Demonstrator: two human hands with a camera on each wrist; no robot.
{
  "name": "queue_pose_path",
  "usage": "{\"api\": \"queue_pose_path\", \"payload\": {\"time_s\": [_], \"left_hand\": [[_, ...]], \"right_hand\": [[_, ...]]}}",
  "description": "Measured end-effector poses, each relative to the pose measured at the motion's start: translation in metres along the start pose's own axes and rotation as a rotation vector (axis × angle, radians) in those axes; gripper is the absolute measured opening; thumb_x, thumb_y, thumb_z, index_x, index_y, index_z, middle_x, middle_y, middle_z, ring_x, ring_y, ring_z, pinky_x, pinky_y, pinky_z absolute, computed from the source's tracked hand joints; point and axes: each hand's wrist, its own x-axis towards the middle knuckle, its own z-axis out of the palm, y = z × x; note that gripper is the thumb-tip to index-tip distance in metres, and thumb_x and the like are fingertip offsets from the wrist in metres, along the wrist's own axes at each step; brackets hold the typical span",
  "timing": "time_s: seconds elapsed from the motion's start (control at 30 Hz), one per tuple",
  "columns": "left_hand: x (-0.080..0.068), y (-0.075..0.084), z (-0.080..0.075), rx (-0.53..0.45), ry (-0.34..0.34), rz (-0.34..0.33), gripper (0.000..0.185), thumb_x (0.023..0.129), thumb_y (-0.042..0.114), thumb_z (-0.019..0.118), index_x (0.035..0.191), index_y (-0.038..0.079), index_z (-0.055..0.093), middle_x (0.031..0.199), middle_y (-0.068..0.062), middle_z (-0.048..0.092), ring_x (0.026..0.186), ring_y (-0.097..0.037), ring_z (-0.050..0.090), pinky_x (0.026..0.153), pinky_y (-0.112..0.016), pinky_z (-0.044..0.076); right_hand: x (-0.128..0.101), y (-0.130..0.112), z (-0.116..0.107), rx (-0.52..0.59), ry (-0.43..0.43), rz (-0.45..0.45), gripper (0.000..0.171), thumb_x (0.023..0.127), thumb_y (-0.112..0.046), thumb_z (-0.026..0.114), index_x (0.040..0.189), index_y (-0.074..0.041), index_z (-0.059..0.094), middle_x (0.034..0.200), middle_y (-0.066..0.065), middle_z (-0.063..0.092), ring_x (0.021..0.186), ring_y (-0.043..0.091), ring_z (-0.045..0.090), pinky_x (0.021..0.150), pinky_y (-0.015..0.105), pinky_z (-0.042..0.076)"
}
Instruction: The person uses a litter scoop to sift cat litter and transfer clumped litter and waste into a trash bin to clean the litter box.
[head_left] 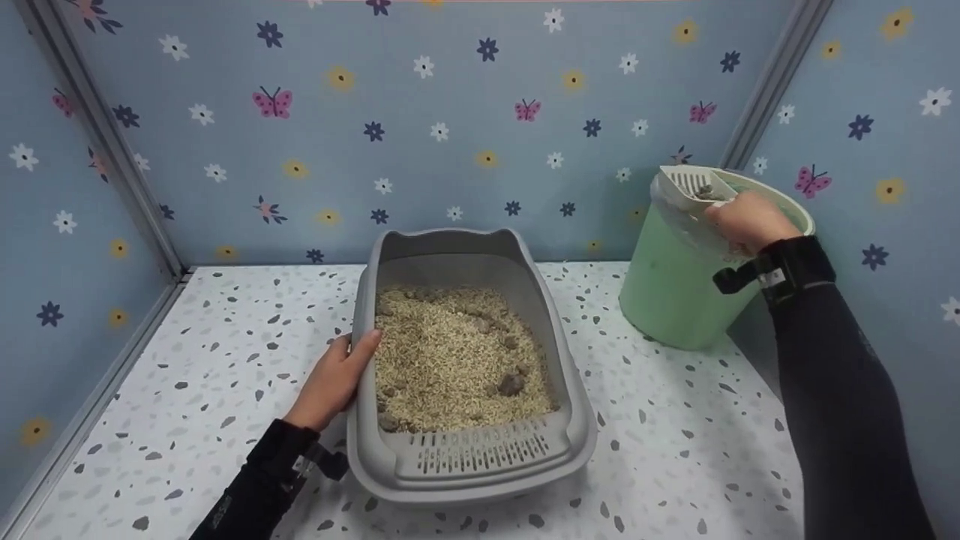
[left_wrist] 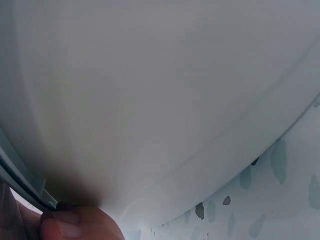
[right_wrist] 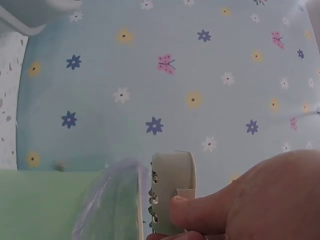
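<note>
Here, right fingers [right_wrist: 197, 212] clamped on slotted scoop [head_left: 684, 180], left fingers [head_left: 363, 349] on smooth grey tray [head_left: 480, 487]; grainy litter [head_left: 450, 352] inside.

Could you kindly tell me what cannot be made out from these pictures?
Head view: the floor of the gray litter box, covered by litter.
Head view: the inside bottom of the green bin, hidden by its near wall.
Head view: most of the handle of the scoop, covered by the right hand.
Left wrist view: most of the left hand, cut off at the bottom left corner.
Head view: the mark on the left sleeve, too small to read.
</note>
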Motion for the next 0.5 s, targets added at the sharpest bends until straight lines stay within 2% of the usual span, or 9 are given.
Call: {"api": "queue_pose_path", "payload": {"time_s": [0.07, 0.13, 0.23, 0.33, 0.5], "left_hand": [[-0.0002, 0.0005, -0.0001, 0.001, 0.000, 0.001, 0.086, 0.110, 0.073, 0.052, 0.152, -0.001, 0.051, 0.082, -0.004, 0.051, 0.055, -0.013, 0.043, 0.051, -0.031, 0.042], [0.0000, 0.0004, -0.0002, 0.001, 0.000, 0.000, 0.086, 0.110, 0.073, 0.052, 0.152, -0.001, 0.051, 0.084, -0.005, 0.052, 0.056, -0.013, 0.044, 0.051, -0.032, 0.043], [0.0004, -0.0001, 0.0000, 0.008, 0.004, -0.003, 0.086, 0.109, 0.074, 0.052, 0.151, -0.001, 0.052, 0.087, -0.006, 0.053, 0.058, -0.014, 0.047, 0.053, -0.033, 0.045], [0.0004, -0.0006, -0.0001, 0.010, 0.006, -0.006, 0.087, 0.109, 0.074, 0.052, 0.152, -0.001, 0.052, 0.089, -0.007, 0.055, 0.060, -0.015, 0.049, 0.054, -0.033, 0.046], [-0.0002, -0.0005, -0.0001, 0.001, -0.007, -0.005, 0.088, 0.109, 0.074, 0.052, 0.155, -0.001, 0.049, 0.085, -0.006, 0.051, 0.058, -0.014, 0.044, 0.054, -0.033, 0.044]], "right_hand": [[0.0021, 0.0044, -0.0009, 0.012, 0.032, -0.009, 0.030, 0.107, -0.020, 0.054, 0.109, 0.010, 0.055, 0.070, 0.000, 0.045, 0.054, 0.012, 0.042, 0.048, 0.030, 0.038], [0.0029, 0.0081, -0.0014, -0.004, 0.064, -0.025, 0.025, 0.104, -0.016, 0.054, 0.102, 0.009, 0.055, 0.071, 0.002, 0.045, 0.054, 0.014, 0.042, 0.047, 0.031, 0.038], [0.0031, 0.0116, -0.0006, -0.081, 0.107, -0.048, 0.020, 0.100, -0.014, 0.053, 0.089, 0.003, 0.051, 0.071, 0.003, 0.046, 0.055, 0.016, 0.044, 0.048, 0.031, 0.039], [0.0033, 0.0119, 0.0012, -0.172, 0.145, -0.051, 0.022, 0.099, -0.015, 0.052, 0.079, -0.006, 0.046, 0.071, 0.004, 0.046, 0.058, 0.021, 0.048, 0.051, 0.033, 0.041], [0.0037, 0.0113, 0.0059, -0.281, 0.230, -0.055, 0.020, 0.094, -0.013, 0.054, 0.076, -0.005, 0.051, 0.077, 0.014, 0.056, 0.069, 0.033, 0.053, 0.061, 0.040, 0.043]]}}
